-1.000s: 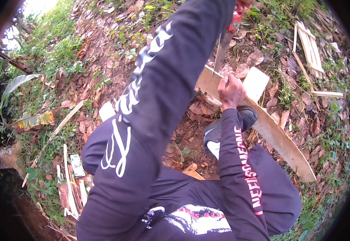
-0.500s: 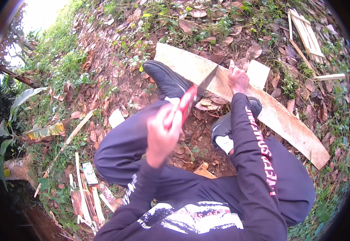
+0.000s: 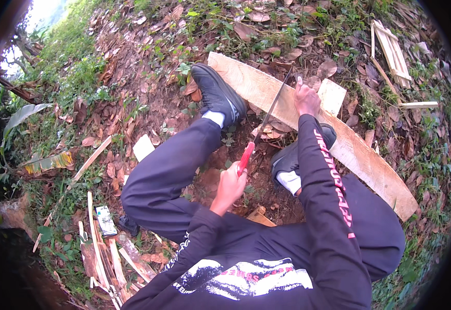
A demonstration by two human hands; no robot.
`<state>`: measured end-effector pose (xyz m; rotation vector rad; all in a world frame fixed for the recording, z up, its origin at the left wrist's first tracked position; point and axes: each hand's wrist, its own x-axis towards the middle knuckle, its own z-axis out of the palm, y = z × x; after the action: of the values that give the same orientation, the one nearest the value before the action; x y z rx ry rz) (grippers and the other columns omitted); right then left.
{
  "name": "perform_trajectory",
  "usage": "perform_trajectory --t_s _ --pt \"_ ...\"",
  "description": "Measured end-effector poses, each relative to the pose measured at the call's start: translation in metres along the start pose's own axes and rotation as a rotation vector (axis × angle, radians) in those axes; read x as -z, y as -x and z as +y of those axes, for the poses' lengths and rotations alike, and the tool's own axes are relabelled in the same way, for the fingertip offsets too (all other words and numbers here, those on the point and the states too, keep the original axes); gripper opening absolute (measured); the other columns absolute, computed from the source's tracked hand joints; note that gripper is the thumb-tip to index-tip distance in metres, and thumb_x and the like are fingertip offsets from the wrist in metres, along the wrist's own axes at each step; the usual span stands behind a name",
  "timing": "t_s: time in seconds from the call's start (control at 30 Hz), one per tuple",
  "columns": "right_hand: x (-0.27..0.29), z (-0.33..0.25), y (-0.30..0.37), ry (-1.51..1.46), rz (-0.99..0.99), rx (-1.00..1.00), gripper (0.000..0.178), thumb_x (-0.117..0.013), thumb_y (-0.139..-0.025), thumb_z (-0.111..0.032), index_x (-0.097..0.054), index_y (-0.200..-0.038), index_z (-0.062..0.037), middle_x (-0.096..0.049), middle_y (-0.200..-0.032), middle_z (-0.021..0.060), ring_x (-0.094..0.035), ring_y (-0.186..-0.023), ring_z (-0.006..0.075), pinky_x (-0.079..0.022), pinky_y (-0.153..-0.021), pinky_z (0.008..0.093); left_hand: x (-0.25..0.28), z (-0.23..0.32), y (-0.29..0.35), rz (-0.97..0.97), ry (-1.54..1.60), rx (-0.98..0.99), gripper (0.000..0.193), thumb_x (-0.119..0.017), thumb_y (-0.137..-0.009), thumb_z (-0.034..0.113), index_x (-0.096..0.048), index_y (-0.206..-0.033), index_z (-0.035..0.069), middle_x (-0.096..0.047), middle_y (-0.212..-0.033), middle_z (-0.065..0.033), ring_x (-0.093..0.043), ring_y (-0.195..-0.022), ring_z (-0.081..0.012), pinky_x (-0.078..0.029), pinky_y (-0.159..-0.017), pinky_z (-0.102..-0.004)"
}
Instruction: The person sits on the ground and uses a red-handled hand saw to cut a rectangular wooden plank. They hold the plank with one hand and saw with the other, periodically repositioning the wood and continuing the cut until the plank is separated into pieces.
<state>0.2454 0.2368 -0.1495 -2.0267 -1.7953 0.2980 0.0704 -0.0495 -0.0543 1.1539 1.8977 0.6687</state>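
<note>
A long, pale wooden plank (image 3: 372, 160) with a curved edge lies slantwise across the ground in front of me, passing by both my shoes. My left hand (image 3: 230, 187) is closed around the red handle of a handsaw (image 3: 270, 114). The thin dark blade, seen almost edge-on, crosses the plank left of my other hand, its tip past the far edge. Whether the teeth have cut in, I cannot make out. My right hand (image 3: 306, 98) grips the plank just right of the blade, thumb pointing up.
A square wood offcut (image 3: 332, 96) lies beyond the plank. Slatted wood pieces (image 3: 392, 51) rest at the far right. Thin strips (image 3: 101, 248) and a small printed box (image 3: 106, 220) lie at the left, near a long stick (image 3: 88, 165). My shoes (image 3: 217, 93) flank the blade.
My left hand has drawn the saw back toward my body, and the blade has turned from showing its flat side to nearly edge-on. My right hand stays on the plank.
</note>
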Motion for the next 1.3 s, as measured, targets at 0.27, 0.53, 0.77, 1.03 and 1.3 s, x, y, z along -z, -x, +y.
perform_trajectory --t_s 0.27,0.53,0.77,1.03,1.3 --pt "-0.013 -0.009 0.009 0.092 0.052 -0.027 0.066 -0.029 -0.102 -0.047 -0.07 -0.069 -0.0064 -0.067 -0.067 0.0208 -0.069 -0.064 0.0369 -0.055 -0.063 0.0469 0.042 0.078 0.022 -0.005 -0.218 -0.039 0.018 -0.057 -0.092 0.013 -0.058 -0.098 -0.004 -0.058 -0.063 -0.02 -0.062 -0.057 -0.0335 -0.046 -0.057 -0.0389" --pt "-0.021 0.007 0.009 0.058 0.036 -0.032 0.067 -0.027 -0.102 -0.047 -0.072 -0.072 -0.0066 -0.068 -0.069 0.0196 -0.069 -0.065 0.0369 -0.055 -0.065 0.0466 0.119 0.124 0.067 -0.105 -0.033 0.088 0.034 -0.057 -0.093 0.011 -0.056 -0.123 -0.004 -0.059 -0.066 -0.0072 -0.055 -0.058 -0.0091 -0.047 -0.057 -0.027" --pt "-0.008 0.013 0.011 0.011 0.032 -0.012 0.061 -0.033 -0.1 -0.046 -0.072 -0.077 -0.0056 -0.067 -0.073 0.0225 -0.068 -0.071 0.0405 -0.054 -0.07 0.0491 0.183 0.082 0.141 -0.179 0.276 0.269 0.04 -0.06 -0.089 0.003 -0.055 -0.127 -0.008 -0.062 -0.078 -0.0024 -0.05 -0.061 -0.0049 -0.042 -0.057 -0.0209" --pt "0.005 -0.001 0.035 -0.053 -0.172 0.087 0.046 -0.046 -0.093 -0.051 -0.069 -0.096 -0.0114 -0.069 -0.088 0.023 -0.067 -0.088 0.0403 -0.05 -0.079 0.0499 0.189 0.067 0.126 0.231 0.598 -0.29 0.041 -0.054 -0.095 0.009 -0.049 -0.132 -0.007 -0.041 -0.061 0.0022 -0.041 -0.054 -0.0087 -0.041 -0.063 -0.0265" --pt "0.032 -0.013 0.019 -0.007 -0.064 0.018 0.069 -0.031 -0.099 -0.056 -0.073 -0.083 -0.0038 -0.068 -0.08 0.025 -0.068 -0.08 0.0424 -0.053 -0.076 0.051 0.287 0.068 -0.024 0.575 -0.513 -0.33 0.033 -0.061 -0.093 0.022 -0.059 -0.118 0.0 -0.067 -0.08 -0.0163 -0.063 -0.066 -0.0193 -0.047 -0.057 -0.0335"
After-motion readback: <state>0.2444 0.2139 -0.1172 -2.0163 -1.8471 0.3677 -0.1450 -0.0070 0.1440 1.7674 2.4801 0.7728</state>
